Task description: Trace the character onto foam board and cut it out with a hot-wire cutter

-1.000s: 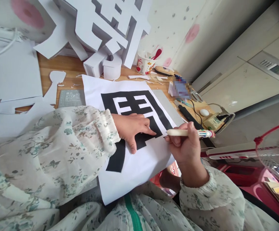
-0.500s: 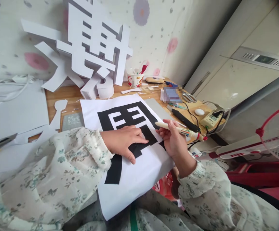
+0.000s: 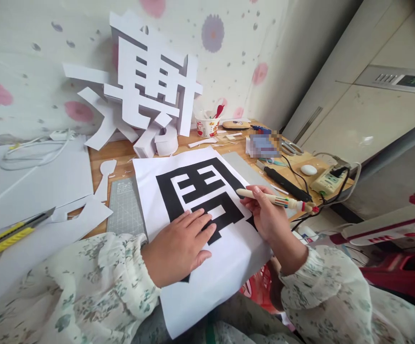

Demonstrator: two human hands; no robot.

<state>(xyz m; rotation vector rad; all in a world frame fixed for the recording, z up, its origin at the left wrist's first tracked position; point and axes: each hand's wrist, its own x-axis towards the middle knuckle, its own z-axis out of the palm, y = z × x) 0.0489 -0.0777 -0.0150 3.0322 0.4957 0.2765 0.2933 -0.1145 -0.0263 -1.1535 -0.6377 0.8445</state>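
A large white sheet lies over the table's front edge, its near part overhanging. On it is a black cut-out character with white gaps in its strokes. My left hand rests flat on the lower left of the character, fingers stretched and covering part of it. In my right hand is a thick cream multicolour pen with a figure at its end. The pen's tip is at the character's right stroke. Below the sheet sits a grey cutting mat.
White three-dimensional paper characters lean on the wall at the back. A yellow utility knife lies on white board at left. Behind are a paper cup, a black-handled tool, scissors and a power strip with cables.
My left hand has slid down and left over the character, uncovering more of its middle. The pen stays in my right hand by the right stroke. The camera view has shifted left and up.
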